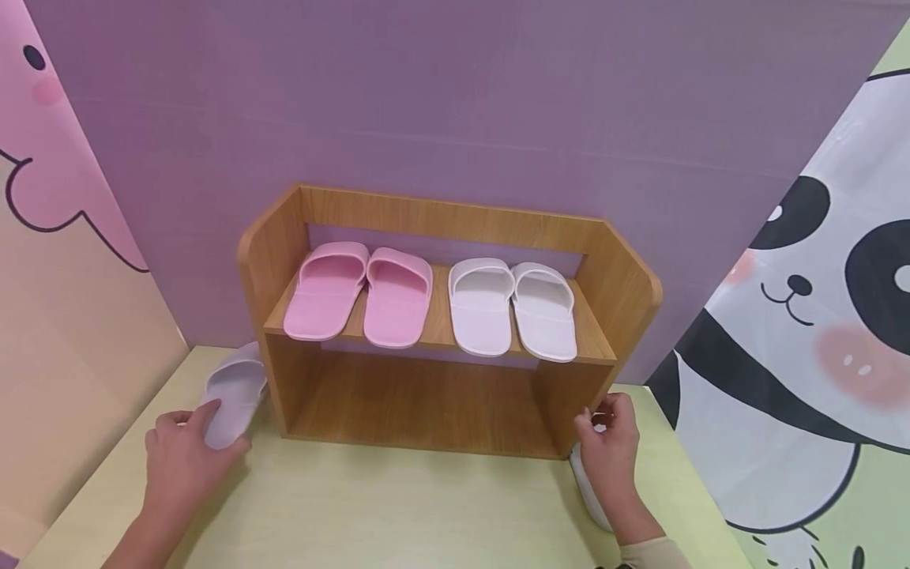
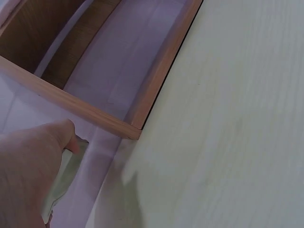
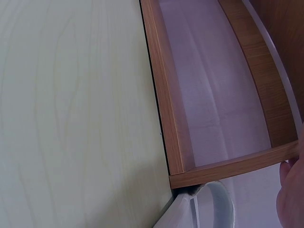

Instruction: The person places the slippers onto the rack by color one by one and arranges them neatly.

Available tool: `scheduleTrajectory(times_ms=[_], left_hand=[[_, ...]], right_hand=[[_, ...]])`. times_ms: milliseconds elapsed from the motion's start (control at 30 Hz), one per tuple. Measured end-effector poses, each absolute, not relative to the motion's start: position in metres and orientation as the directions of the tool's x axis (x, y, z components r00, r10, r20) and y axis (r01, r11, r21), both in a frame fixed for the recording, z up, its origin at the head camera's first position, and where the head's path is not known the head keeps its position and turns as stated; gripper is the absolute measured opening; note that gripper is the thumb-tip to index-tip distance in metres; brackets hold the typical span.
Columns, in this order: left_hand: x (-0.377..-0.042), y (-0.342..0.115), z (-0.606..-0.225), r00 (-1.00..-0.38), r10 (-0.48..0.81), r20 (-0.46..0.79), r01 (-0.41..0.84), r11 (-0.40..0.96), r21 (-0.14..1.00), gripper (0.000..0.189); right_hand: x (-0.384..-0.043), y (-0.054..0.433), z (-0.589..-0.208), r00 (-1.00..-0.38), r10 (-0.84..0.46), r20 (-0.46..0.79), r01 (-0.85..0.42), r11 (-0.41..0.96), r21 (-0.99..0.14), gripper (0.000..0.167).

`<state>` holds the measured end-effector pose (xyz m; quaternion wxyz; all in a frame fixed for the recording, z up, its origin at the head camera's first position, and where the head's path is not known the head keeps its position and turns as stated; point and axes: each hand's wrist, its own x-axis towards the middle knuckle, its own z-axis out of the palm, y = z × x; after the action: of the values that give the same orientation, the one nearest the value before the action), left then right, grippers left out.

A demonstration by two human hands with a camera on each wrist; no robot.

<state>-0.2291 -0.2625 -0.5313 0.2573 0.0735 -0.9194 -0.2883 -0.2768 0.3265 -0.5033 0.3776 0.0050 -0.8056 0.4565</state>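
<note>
A small wooden shoe rack (image 1: 441,401) stands against the purple backdrop. On its upper shelf sit a pair of pink slippers (image 1: 398,304) and a pair of white slippers (image 1: 483,312), toes toward the back. To the rack's left, my left hand (image 1: 186,454) holds a pale slipper (image 1: 231,399) by its near end, with fingers and thumb on its edges. My right hand (image 1: 613,442) grips the front edge of the rack's right side panel (image 3: 237,165). Below that hand, beside the rack, lies another white slipper (image 3: 216,204), partly hidden by the hand in the head view.
The pale wooden tabletop (image 1: 419,506) spreads in front of the rack. A pink cartoon wall panel (image 1: 67,261) rises on the left and a panda panel (image 1: 803,340) on the right. The rack's lower level (image 1: 426,395) has a wooden floor.
</note>
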Motion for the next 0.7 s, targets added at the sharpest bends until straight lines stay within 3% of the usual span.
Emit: scheduleTrajectory(times_ms=[333,567,700], left_hand=[[-0.236,-0.260,-0.518,-0.797,-0.322,0.511,0.060,0.800,0.597,0.068],[-0.242,-0.256,-0.508,-0.695,-0.345,0.631,0.162,0.780,0.605,0.068],[-0.244,-0.255,-0.503,-0.680,-0.357,0.640,0.168,0.774,0.610,0.069]], right_hand=[[-0.281,0.329,-0.507,-0.688,0.331,0.646,-0.398,0.573,-0.717,0.022],[-0.281,0.329,-0.508,-0.684,0.337,0.647,-0.392,0.579,-0.715,0.022],[-0.280,0.328,-0.506,-0.687,0.336,0.645,-0.391,0.576,-0.717,0.022]])
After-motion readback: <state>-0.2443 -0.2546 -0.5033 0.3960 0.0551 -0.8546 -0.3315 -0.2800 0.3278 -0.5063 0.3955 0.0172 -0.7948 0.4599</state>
